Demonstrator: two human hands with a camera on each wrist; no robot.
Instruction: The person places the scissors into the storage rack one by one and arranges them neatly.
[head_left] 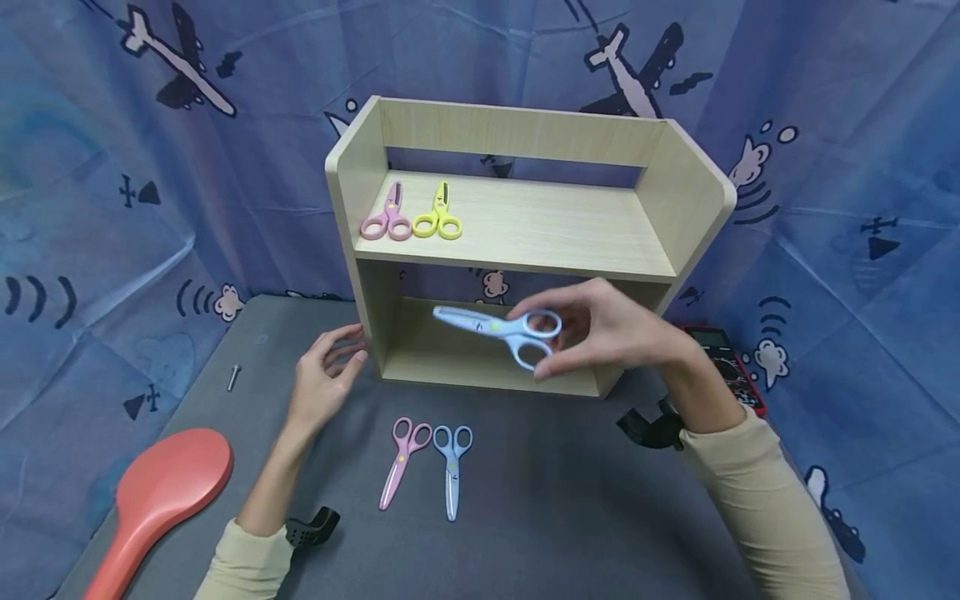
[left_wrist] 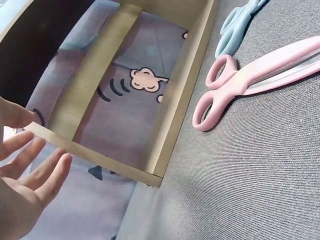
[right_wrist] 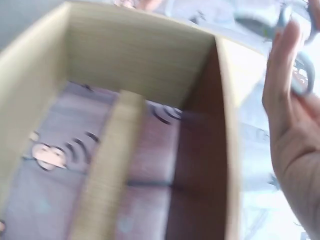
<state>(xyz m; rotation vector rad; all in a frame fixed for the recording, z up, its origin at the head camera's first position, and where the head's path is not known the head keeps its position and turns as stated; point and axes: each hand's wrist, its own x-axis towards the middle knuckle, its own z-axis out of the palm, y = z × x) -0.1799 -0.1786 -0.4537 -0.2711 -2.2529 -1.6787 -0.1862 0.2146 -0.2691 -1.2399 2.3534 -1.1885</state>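
A pair of light blue plastic scissors [head_left: 501, 330] sits at the frame's centre, closed, lying nearly level, blades pointing left, loops to the right, raised in front of the lower opening.

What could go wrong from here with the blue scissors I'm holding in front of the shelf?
The right hand pinches the blue scissors only by the handle loops, with the blades sticking out sideways, so they could swing or slip. The blade tip points toward the wooden shelf side wall and could catch on it when moving in. The left hand rests open beside the shelf's left wall, close to where that tip would travel, so it might get poked.
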